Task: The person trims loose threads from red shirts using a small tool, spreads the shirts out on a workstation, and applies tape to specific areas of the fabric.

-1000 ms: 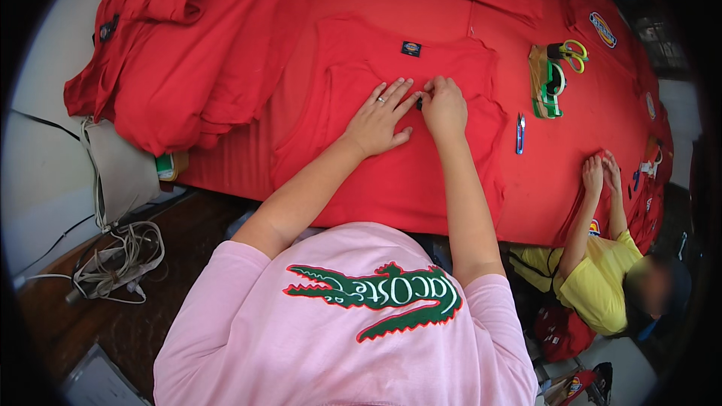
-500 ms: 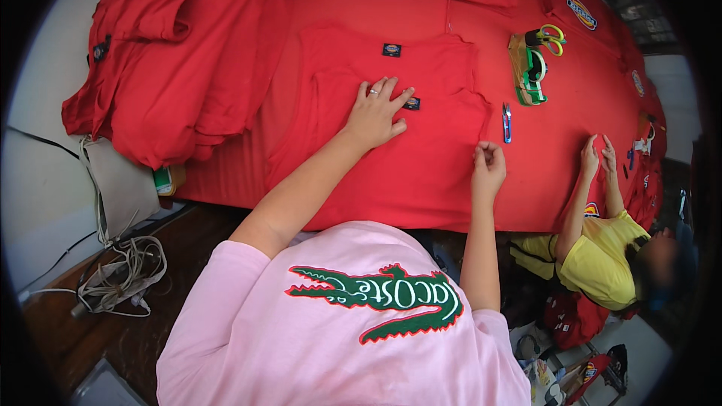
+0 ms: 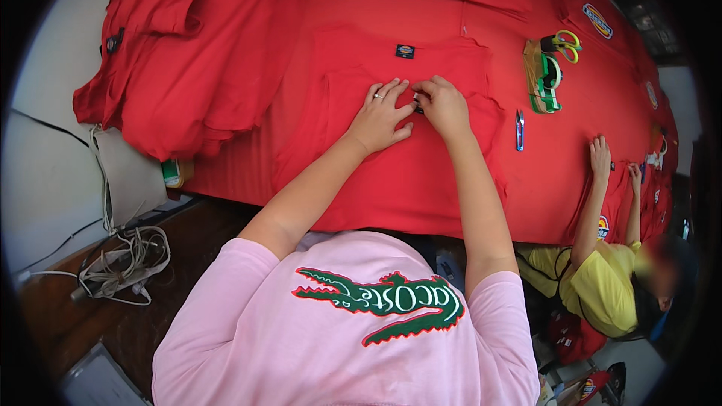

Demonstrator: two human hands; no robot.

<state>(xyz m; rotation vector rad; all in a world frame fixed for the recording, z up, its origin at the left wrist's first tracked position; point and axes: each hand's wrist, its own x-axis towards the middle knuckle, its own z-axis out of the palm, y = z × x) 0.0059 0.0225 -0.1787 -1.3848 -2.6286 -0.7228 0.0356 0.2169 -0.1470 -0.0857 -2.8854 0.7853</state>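
Note:
A red shirt [image 3: 391, 173] lies flat before me, on top of another red shirt [image 3: 361, 49] whose dark neck label [image 3: 405, 51] shows just beyond. My left hand [image 3: 382, 114], with a ring on one finger, rests on the upper shirt with its fingers stretched out and thumb apart. Beside it, my right hand [image 3: 444, 107] has its thumb and fingers pinched at the small dark neck label [image 3: 419, 107] of that shirt. The fingers cover most of this label. To the right of the shirts lie blue-handled thread snips [image 3: 520, 131].
Scissors with yellow-green handles [image 3: 564, 45] and a green tape dispenser [image 3: 546, 89] stand at the right. A pile of red garments [image 3: 203, 68] is heaped at the left. A co-worker in yellow [image 3: 605, 282] handles red cloth at the far right. Coiled cables [image 3: 128, 263] lie lower left.
My right hand has moved from the shirt's right edge up and left to the neck label. My left hand stays on the shirt. The co-worker's hands have moved apart.

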